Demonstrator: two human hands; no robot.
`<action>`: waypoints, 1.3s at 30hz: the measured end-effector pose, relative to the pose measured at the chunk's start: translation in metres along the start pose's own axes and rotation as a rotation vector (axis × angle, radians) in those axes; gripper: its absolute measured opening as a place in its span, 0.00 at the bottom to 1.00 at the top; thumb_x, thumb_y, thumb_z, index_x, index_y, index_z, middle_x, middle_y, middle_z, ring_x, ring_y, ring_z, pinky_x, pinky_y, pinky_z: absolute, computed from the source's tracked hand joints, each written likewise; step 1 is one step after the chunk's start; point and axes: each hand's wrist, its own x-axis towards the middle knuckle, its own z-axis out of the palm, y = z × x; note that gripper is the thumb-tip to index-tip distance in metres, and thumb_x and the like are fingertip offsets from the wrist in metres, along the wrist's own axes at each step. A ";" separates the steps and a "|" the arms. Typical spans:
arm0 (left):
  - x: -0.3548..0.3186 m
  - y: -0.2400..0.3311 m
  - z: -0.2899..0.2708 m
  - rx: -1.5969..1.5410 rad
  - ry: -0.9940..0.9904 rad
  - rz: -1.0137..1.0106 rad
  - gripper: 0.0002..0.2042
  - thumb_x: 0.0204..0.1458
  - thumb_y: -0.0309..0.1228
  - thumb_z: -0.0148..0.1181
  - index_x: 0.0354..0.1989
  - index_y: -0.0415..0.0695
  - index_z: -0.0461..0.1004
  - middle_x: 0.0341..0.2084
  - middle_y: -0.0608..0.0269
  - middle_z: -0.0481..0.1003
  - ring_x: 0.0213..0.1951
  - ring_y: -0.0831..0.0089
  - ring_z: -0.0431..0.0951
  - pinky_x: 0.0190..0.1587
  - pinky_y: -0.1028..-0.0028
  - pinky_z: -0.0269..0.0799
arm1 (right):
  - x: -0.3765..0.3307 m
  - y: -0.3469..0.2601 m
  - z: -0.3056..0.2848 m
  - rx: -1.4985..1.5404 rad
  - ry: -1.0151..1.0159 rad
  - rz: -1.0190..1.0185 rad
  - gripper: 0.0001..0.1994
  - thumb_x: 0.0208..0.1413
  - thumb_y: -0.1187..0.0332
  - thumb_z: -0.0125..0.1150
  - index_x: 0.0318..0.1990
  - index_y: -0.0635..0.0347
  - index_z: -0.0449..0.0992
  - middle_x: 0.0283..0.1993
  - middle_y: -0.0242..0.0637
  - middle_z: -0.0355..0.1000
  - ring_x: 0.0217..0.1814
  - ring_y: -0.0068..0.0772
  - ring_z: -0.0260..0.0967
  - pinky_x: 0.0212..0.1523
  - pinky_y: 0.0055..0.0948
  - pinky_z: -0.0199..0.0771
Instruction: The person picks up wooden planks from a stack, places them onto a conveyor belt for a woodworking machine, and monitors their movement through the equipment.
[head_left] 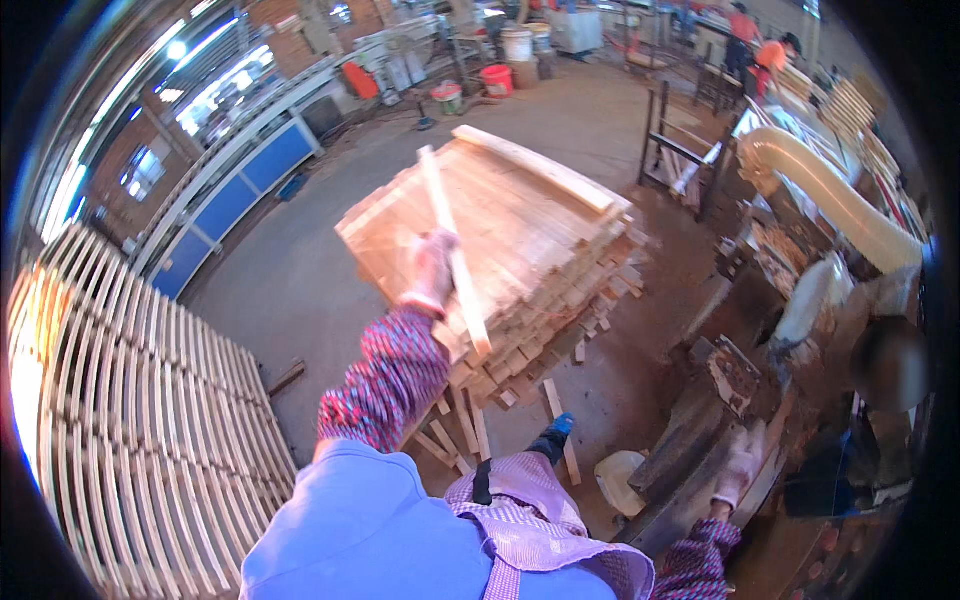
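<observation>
My gloved left hand (432, 270) is closed round a long pale wooden strip (455, 255). The strip slants over a large stack of wooden slats (510, 230), whose ends stick out unevenly on the near side. Another loose wooden strip (535, 168) lies along the far edge of the stack's top. Lower right, my gloved right hand (740, 468) rests on the edge of a dusty dark machine (690, 450). Its fingers look stretched out, and nothing shows in them.
Loose sticks (455, 430) lie on the floor beside the stack. At left stands a rack-like pile of slats (150, 420). A flexible duct (830, 190) arches over the machine. Farther off are a blue-panelled bench (228, 208), a red bucket (496, 80) and two people (768, 60).
</observation>
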 end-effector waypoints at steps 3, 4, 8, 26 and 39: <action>-0.120 0.009 0.029 -0.286 -0.219 -0.014 0.20 0.52 0.30 0.56 0.54 0.46 0.62 0.37 0.65 0.67 0.36 0.75 0.71 0.34 0.74 0.73 | -0.083 -0.167 0.048 0.801 -0.660 0.038 0.34 0.63 0.54 0.59 0.70 0.64 0.58 0.71 0.42 0.60 0.69 0.38 0.61 0.69 0.38 0.59; -0.157 0.005 0.043 -0.351 -0.165 0.043 0.24 0.49 0.25 0.56 0.57 0.45 0.61 0.41 0.67 0.66 0.45 0.77 0.68 0.42 0.76 0.72 | -0.117 -0.197 0.063 0.992 -0.805 0.099 0.37 0.60 0.55 0.62 0.71 0.64 0.56 0.71 0.42 0.60 0.66 0.39 0.65 0.66 0.39 0.64; -0.235 -0.002 0.070 -0.110 -0.411 0.168 0.33 0.41 0.26 0.63 0.61 0.37 0.61 0.52 0.56 0.69 0.57 0.62 0.68 0.62 0.65 0.63 | -0.203 -0.245 0.079 0.968 -0.958 0.041 0.40 0.58 0.68 0.63 0.74 0.60 0.48 0.67 0.39 0.61 0.55 0.32 0.69 0.57 0.32 0.70; 0.018 -0.106 -0.172 -0.324 0.094 -0.467 0.14 0.52 0.33 0.63 0.44 0.40 0.74 0.37 0.57 0.78 0.39 0.63 0.80 0.41 0.64 0.77 | -0.281 0.016 -0.045 -1.064 -0.027 -0.040 0.25 0.62 0.68 0.46 0.66 0.65 0.62 0.68 0.56 0.61 0.69 0.60 0.57 0.70 0.51 0.57; -0.168 -0.017 -0.010 -0.486 -0.110 -0.150 0.23 0.47 0.31 0.59 0.53 0.38 0.68 0.43 0.56 0.73 0.43 0.65 0.76 0.49 0.64 0.76 | -0.078 -0.109 0.025 0.275 -0.226 0.003 0.21 0.64 0.66 0.56 0.62 0.66 0.70 0.64 0.42 0.69 0.65 0.35 0.64 0.66 0.30 0.60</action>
